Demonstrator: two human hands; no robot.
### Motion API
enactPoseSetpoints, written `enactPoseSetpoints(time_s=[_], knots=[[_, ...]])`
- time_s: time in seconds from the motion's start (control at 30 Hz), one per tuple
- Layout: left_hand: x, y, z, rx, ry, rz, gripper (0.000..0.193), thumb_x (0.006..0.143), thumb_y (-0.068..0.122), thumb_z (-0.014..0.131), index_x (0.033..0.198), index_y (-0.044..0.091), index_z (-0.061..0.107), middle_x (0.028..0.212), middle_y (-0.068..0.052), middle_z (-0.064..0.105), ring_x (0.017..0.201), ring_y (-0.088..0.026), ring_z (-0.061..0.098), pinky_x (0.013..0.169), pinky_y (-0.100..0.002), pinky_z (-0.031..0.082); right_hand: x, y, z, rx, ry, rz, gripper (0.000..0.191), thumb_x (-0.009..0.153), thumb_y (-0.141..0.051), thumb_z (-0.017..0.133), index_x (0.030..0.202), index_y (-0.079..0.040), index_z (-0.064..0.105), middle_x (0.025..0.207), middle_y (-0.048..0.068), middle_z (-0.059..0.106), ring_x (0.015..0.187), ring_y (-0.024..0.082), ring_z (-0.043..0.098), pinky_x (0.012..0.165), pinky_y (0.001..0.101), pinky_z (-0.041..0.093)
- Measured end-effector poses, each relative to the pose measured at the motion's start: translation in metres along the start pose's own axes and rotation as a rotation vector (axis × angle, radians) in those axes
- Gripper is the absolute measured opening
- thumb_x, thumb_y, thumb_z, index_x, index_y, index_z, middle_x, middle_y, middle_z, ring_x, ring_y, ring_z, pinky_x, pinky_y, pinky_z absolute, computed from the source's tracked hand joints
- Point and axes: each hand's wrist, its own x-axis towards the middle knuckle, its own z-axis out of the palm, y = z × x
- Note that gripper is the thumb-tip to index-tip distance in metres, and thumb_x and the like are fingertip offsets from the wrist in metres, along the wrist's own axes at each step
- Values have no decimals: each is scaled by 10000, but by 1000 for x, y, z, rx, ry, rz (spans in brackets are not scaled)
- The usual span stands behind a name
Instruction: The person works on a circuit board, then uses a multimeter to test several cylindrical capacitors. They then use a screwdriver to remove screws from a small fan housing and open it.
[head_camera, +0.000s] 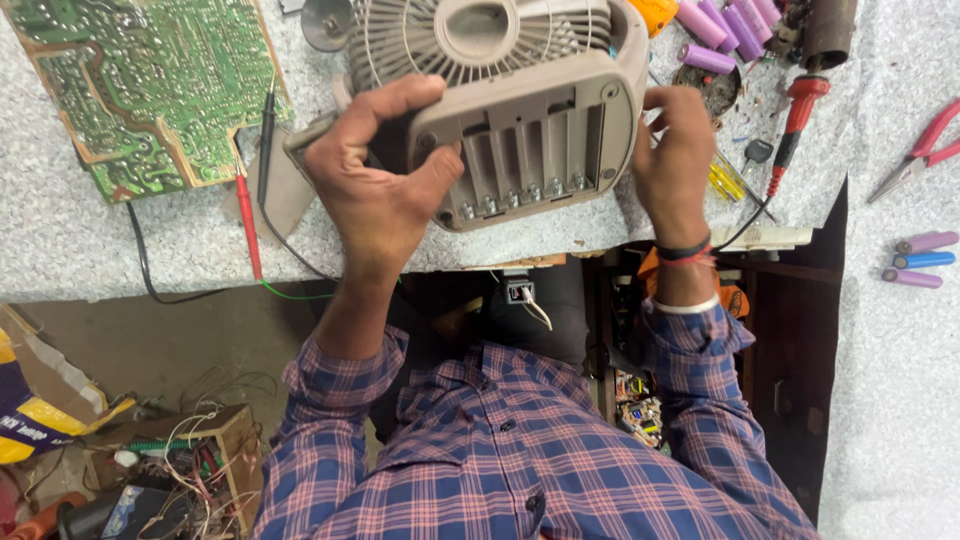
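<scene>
Grey plastic fan (500, 90) sits clenched between both hands above the speckled workbench (80, 240): left hand (375, 180) wraps its base corner, right hand (680, 165) grips the other side; green circuit board (140, 85) and purple battery cells (720, 25) lie nearby

Even, soft light is falling across the speckled worktop (60, 240), seemingly from overhead, leaving only faint shadows. The space under the bench at six o'clock is sitting dimmer. Focus is holding sharp at centre; edges toward three and nine o'clock are bending slightly, perhaps lens distortion.
</scene>
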Motion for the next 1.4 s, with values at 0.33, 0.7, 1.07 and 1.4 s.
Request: enactPoseSetpoints(time_s=[0.33,0.7,1.07,1.4], knots=[[1,-6,17,35,49,-37,384,843,-40,831,1210,-9,723,1186,-111,753,1111,-157,722,1044,-277,567,-16,-34,25,-149,-64,-229,415,884,-153,769,1232,18,620,1217,222,584,1138,445,498,968,520,394],[3,-6,18,14,76,-56,363,859,-24,820,1210,-7,726,1180,-111,760,1084,-153,732,1020,-270,587,-6,13,-8,-156,-256,-241,203,872,-4,696,1074,-23,687,979,164,622,934,353,595,871,431,489],[-6,-8,43,77,130,84,394,815,-30,795,1192,0,686,1251,-140,728,1115,-199,735,1025,-285,602,-1,-27,-108,433,91,-71,162,1092,-81,793,1149,-19,654,983,86,725,835,124,740,669,231,551],[-8,-9,44,97,126,88,399,805,-22,816,1180,8,684,1198,-136,730,1101,-204,733,1018,-302,593,15,-57,-101,170,108,-412,147,1111,-22,791,1180,59,690,980,157,734,878,186,722,777,234,520]])
